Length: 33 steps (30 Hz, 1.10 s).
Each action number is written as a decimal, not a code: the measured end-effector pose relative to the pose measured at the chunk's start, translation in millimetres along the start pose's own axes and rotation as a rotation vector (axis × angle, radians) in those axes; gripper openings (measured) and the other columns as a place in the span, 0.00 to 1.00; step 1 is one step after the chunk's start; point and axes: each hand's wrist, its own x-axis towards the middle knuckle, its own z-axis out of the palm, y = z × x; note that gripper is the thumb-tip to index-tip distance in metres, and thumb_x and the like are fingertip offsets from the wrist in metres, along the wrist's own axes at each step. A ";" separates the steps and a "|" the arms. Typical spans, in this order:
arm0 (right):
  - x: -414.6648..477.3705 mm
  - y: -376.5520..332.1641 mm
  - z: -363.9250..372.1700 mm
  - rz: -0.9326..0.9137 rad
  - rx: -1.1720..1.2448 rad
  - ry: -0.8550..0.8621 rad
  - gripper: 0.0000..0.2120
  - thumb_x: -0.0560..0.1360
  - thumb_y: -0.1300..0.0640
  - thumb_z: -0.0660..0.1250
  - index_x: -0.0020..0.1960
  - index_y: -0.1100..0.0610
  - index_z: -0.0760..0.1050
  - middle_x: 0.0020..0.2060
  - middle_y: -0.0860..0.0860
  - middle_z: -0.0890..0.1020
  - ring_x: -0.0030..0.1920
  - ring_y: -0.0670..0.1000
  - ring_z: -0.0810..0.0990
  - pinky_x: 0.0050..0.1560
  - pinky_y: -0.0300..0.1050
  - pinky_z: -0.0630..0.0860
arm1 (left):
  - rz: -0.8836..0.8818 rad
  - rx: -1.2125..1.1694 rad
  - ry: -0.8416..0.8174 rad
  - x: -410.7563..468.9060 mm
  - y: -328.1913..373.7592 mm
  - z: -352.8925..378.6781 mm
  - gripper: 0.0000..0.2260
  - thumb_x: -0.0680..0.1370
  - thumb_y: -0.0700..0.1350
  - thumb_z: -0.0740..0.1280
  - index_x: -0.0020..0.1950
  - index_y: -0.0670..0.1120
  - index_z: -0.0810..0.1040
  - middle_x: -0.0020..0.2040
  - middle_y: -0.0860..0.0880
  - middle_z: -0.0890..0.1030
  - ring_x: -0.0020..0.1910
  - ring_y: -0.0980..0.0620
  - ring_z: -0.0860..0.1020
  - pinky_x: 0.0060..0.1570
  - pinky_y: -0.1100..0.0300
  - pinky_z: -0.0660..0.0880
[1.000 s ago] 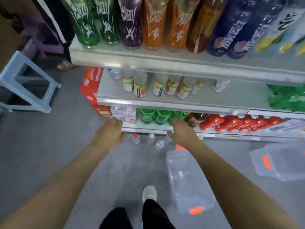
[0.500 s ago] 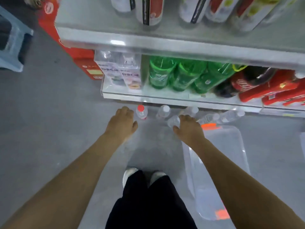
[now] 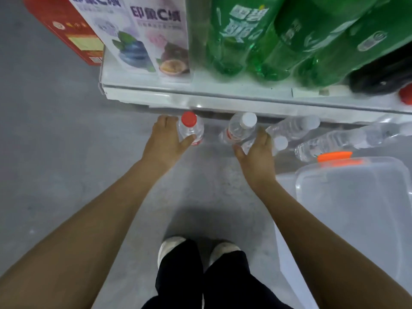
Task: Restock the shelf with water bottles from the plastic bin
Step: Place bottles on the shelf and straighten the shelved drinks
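Note:
My left hand wraps around a small clear water bottle with a red cap that stands on the floor just in front of the white bottom shelf. My right hand grips a clear bottle with a white cap, tilted toward the shelf. Several more clear water bottles lie on the floor to the right, partly under the shelf edge. A clear plastic bin with an orange latch sits at my right.
On the shelf stand green soda bottles, purple-labelled drink cartons and a dark bottle. A red box stands at the shelf's left end. My feet are on grey floor behind my hands.
I have bent lower, so the view closed in on the bottom shelf. Both hands moved forward and closed around bottles on the floor; before, they hovered open just short of them.

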 end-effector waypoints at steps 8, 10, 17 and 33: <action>40.5 14.1 57.0 0.046 0.444 0.217 0.39 0.70 0.54 0.74 0.73 0.55 0.56 0.69 0.50 0.68 0.69 0.49 0.66 0.70 0.41 0.61 | 0.111 -0.430 0.061 38.3 -16.2 46.1 0.22 0.69 0.47 0.75 0.59 0.45 0.71 0.54 0.50 0.74 0.53 0.54 0.75 0.55 0.59 0.72; 45.7 18.4 67.6 0.058 0.524 0.255 0.39 0.69 0.56 0.75 0.73 0.53 0.57 0.68 0.49 0.69 0.67 0.47 0.67 0.66 0.37 0.61 | 0.137 -0.496 0.073 46.7 -23.6 57.2 0.22 0.67 0.46 0.77 0.57 0.44 0.73 0.51 0.48 0.78 0.50 0.54 0.77 0.52 0.58 0.75; 57.9 30.3 82.5 -0.024 0.569 0.259 0.38 0.68 0.56 0.75 0.71 0.55 0.58 0.66 0.50 0.70 0.65 0.45 0.68 0.68 0.40 0.64 | 0.062 -0.563 0.092 50.5 -34.1 72.3 0.35 0.63 0.43 0.79 0.60 0.55 0.61 0.55 0.55 0.73 0.53 0.56 0.73 0.50 0.68 0.69; -5.7 -29.4 -2.3 -0.163 0.619 0.137 0.31 0.66 0.56 0.77 0.63 0.61 0.69 0.54 0.48 0.79 0.54 0.46 0.78 0.53 0.30 0.74 | 0.011 -0.778 0.199 -20.2 -1.2 -35.7 0.25 0.69 0.38 0.75 0.57 0.53 0.65 0.48 0.59 0.76 0.45 0.63 0.77 0.44 0.70 0.73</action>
